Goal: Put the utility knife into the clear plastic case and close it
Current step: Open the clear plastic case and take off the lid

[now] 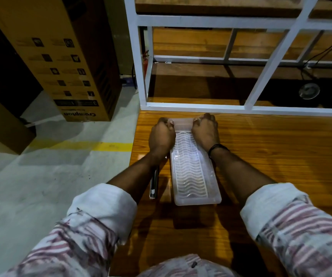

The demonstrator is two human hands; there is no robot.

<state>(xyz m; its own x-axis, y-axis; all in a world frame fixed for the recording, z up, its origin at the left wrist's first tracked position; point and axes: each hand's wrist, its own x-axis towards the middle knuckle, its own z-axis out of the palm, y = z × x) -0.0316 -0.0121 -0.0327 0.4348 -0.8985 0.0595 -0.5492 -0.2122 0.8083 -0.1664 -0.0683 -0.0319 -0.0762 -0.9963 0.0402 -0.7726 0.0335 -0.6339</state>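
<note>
The clear plastic case [193, 172] lies lengthwise on the wooden table [271, 156], its ribbed wavy surface facing up. Both my hands grip its far end: my left hand [162, 136] on the far-left corner, my right hand [206, 130] on the far-right corner, thumbs pressed on the edge. The utility knife [154, 183], slim, dark and silver, rests on the table just left of the case, partly hidden under my left forearm. Whether the case's lid is latched cannot be told.
A white metal frame [201, 105] stands along the table's far edge. The table's left edge drops to a concrete floor with a yellow line [101, 145]. Cardboard boxes [61, 56] stand at the far left. A black cable [321, 54] hangs at the far right.
</note>
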